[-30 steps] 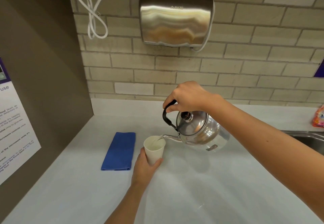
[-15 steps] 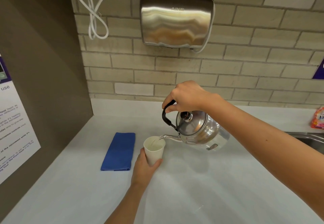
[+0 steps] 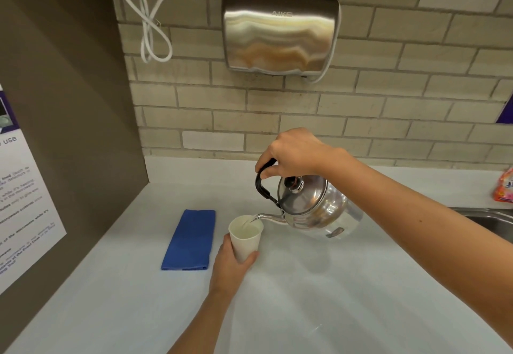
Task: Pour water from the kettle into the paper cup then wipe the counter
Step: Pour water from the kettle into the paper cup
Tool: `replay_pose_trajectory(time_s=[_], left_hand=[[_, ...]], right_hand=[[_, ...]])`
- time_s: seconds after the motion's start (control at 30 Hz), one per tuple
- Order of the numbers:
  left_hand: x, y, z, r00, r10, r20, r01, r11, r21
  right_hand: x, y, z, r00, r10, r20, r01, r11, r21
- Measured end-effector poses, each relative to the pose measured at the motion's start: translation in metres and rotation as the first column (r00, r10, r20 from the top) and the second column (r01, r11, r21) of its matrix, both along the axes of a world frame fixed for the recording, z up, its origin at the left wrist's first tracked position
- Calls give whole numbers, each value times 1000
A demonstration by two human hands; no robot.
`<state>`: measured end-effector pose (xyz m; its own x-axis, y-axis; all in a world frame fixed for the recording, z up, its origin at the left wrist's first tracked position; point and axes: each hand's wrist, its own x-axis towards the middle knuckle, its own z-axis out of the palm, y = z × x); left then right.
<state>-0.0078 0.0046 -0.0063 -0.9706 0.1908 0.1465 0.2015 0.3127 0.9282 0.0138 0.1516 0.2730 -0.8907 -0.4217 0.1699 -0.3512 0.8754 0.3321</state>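
A shiny steel kettle (image 3: 316, 206) with a black handle hangs tilted to the left above the white counter (image 3: 319, 303). My right hand (image 3: 294, 152) grips that handle from above. The spout tip sits over the rim of a white paper cup (image 3: 245, 238), and a thin stream of water runs into it. My left hand (image 3: 229, 267) wraps the cup's lower part from the near side. A folded blue cloth (image 3: 191, 240) lies flat on the counter just left of the cup.
A steel hand dryer (image 3: 280, 32) with a looped white cable hangs on the brick wall. A brown side panel with a printed notice (image 3: 22, 201) closes the left. A sink edge (image 3: 488, 217) and an orange packet (image 3: 505, 190) are at the right.
Almost nothing differs: both hands keep their hold, the kettle stays tilted over the cup and water keeps running in. The view has shifted very slightly.
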Motion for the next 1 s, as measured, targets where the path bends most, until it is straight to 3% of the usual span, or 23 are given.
replay_pose_trajectory(time_s=[0.4, 0.57, 0.67, 0.8, 1.0], left_hand=[[1, 1, 2, 1000, -5, 4, 5, 1000, 9], [1, -1, 3, 1000, -5, 2, 5, 1000, 9], [2, -1, 3, 1000, -2, 9, 2, 1000, 9], [2, 0, 3, 1000, 7, 18, -7, 1000, 3], [0, 1, 0, 1000, 14, 28, -14, 1000, 0]], right_hand=[[-5, 0, -7, 1000, 10, 9, -10, 1000, -1], [-3, 24, -15, 998, -59, 29, 63, 976, -207], [-3, 47, -18, 986, -141, 83, 163, 909, -383], [-17, 70, -20, 971, -181, 157, 239, 733, -637], [-70, 67, -54, 976, -202, 88, 192, 587, -787]])
